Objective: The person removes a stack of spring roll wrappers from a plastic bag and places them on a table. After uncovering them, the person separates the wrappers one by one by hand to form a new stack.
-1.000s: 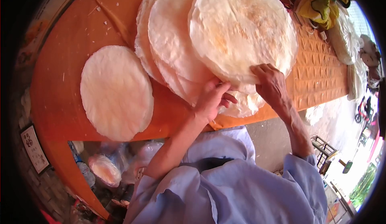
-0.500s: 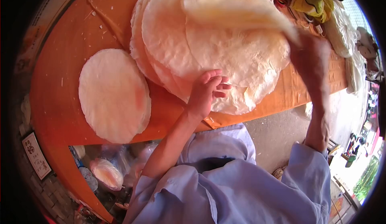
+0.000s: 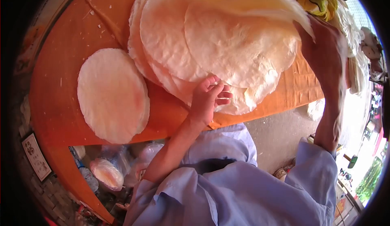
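"Orange and slightly wrinkled, the covering on the long table (image 3: pixel 53 104) runs up to the person in the blue-grey shirt (image 3: pixel 243 193). What is the right hand (image 3: pixel 319 43) doing?"

"It's beyond the table's near edge, toward the right, closed on the rim of a thin, pale, round flatbread-like sheet (image 3: pixel 280 3). That sheet is blurred, slanting up over the pile, with its held rim in the fingers and the rest reaching left from them."

"And the pile (image 3: pixel 239 47)?"

"Broad, cream-coloured round sheets, overlapping like fanned cards, from the far side almost to the near edge."

"Where's the left hand (image 3: pixel 209 98)?"

"At the pile's near rim, fingers loosely curled, with narrow gaps between them. I can't tell whether thumb and forefinger pinch anything."

"Anything apart from the pile?"

"One oval-looking pale sheet (image 3: pixel 113 98), flat by the near edge, left of the pile. Yellow cloth (image 3: pixel 315 1) is bunched toward the far right, near white plastic bags (image 3: pixel 345 23). Below the near edge, on the left, there's a clear plastic bag (image 3: pixel 107 173) with something pale inside."
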{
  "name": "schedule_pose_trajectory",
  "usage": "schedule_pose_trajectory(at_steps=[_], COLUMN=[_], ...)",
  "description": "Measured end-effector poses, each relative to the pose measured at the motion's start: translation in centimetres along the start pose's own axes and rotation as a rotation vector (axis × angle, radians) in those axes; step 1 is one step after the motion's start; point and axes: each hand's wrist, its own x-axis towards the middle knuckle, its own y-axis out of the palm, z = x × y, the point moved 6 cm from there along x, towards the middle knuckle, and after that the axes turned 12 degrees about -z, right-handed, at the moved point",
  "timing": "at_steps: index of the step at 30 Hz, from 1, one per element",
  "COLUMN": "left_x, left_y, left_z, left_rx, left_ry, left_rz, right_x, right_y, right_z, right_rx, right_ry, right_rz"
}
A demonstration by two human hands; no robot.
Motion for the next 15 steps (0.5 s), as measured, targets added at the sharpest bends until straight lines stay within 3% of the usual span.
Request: schedule_pose_trajectory(at_steps=[1,2,7,9,13,15], left_x=[0.0,0.3,0.9,1.5,0.1,0.5], left_y=[0.3,0.6,1.2,1.2,2.7,2.6], left_z=[0.1,0.0,1.3,1.4,-0.4,-0.4], left_rx=[-0.022,-0.017,-0.112,-0.145,-0.142,-0.121], left_ry=[-0.016,-0.039,-0.143,-0.155,-0.088,-0.058], left_rz=[0.016,0.037,0.126,0.161,0.206,0.197], right_x=[-0.8,-2.8,-13.2,-13.7,-13.1,-13.2], right_y=[-0.8,0.3,11.2,10.6,8.7,10.2], right_z=[0.2,0.3,2.9,4.3,4.6,3.3], right_rx=[-0.007,-0.053,0.258,0.294,0.311,0.303], right_ry=[-0.171,-0.066,-0.013,0.022,0.051,0.032], right_rz=[-0.045,0.112,0.417,0.474,0.282,0.309])
